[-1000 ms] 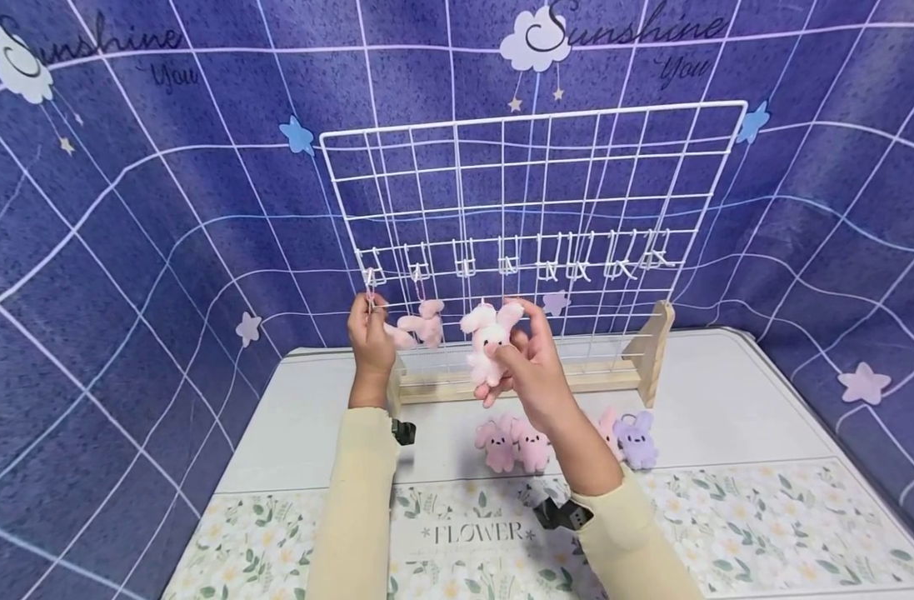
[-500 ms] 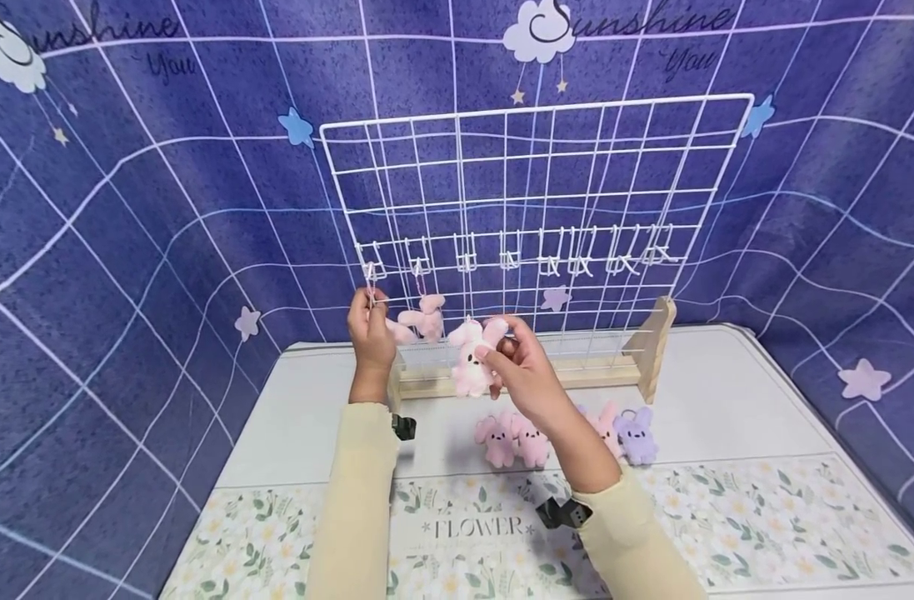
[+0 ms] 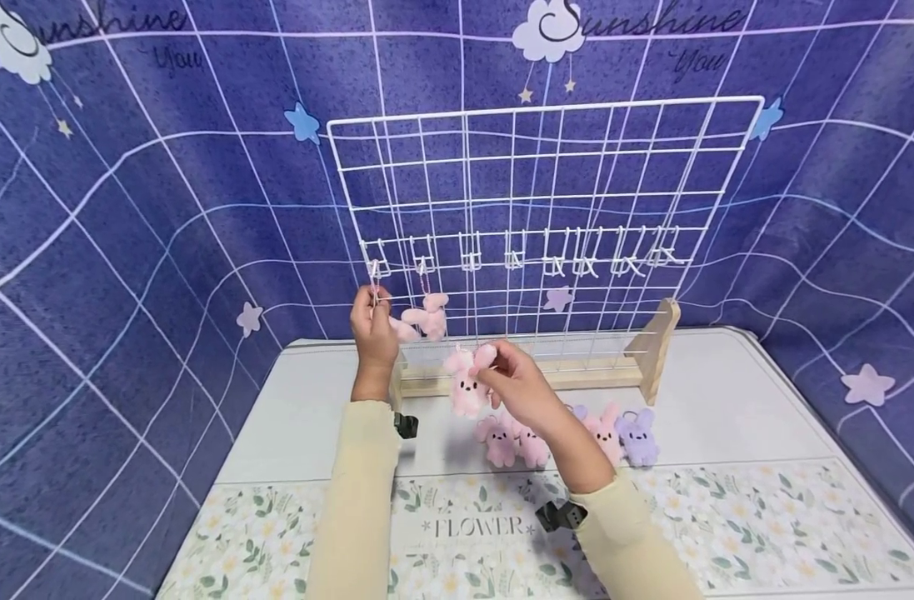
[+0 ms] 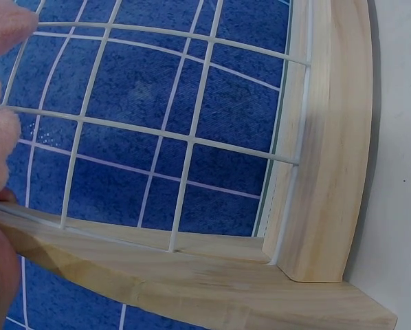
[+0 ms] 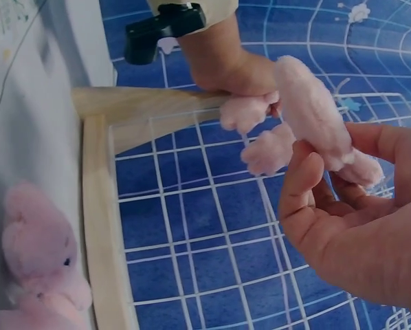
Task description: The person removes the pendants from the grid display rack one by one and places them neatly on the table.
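My right hand [image 3: 522,385] pinches a pink plush bunny keychain [image 3: 466,398] by its ear, in front of the white wire grid [image 3: 576,178]. Seen from the right wrist, thumb and fingers close on the pink plush [image 5: 312,113]. At the grid's left end, my left hand [image 3: 374,332] holds a second pink bunny keychain [image 3: 406,332], whose strap runs up to the leftmost hook [image 3: 378,268]. The fingers hide most of that one. Just right of it, another pink bunny [image 3: 431,318] hangs by its strap from the second hook [image 3: 424,266].
Several more hooks [image 3: 587,265] line the grid to the right. Wooden feet [image 3: 655,354] support it on the white table [image 3: 277,437]. Pink bunnies [image 3: 500,443] and a purple bunny [image 3: 639,440] sit in front. A floral mat [image 3: 726,521] lies nearest me.
My right hand has moved downward and slightly left with its bunny, whose body now hangs below the fingers. The left hand has stayed at the leftmost hook.
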`<state>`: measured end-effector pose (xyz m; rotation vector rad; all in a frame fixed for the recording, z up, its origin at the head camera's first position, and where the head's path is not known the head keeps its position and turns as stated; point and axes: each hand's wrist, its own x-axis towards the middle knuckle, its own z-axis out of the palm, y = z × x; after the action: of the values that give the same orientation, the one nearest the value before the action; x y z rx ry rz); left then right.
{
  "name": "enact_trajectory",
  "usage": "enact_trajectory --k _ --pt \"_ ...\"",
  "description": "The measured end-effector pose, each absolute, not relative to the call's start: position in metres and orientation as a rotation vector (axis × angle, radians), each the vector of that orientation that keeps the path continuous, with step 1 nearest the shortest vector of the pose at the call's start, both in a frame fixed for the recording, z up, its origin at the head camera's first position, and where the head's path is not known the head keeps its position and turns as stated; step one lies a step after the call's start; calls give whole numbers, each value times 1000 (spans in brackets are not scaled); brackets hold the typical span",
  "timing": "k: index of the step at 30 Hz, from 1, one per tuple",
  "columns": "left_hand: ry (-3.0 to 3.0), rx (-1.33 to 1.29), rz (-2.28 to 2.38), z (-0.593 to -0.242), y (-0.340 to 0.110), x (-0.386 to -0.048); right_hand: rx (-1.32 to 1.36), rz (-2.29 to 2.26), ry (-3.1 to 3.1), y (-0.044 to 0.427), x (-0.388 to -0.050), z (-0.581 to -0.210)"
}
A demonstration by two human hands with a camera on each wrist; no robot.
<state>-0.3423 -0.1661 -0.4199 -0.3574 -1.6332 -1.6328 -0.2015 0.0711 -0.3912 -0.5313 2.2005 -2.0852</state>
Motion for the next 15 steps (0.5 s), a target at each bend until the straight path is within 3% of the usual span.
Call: enact_trajectory --k 7,15 --pt "-1594 -387 -1665 -395 -155 -313 -491 -1941 2275 70 -209 -406" --pt "-1582 -389 -1677 -396 -155 -315 -459 -1840 2278 69 -214 -417"
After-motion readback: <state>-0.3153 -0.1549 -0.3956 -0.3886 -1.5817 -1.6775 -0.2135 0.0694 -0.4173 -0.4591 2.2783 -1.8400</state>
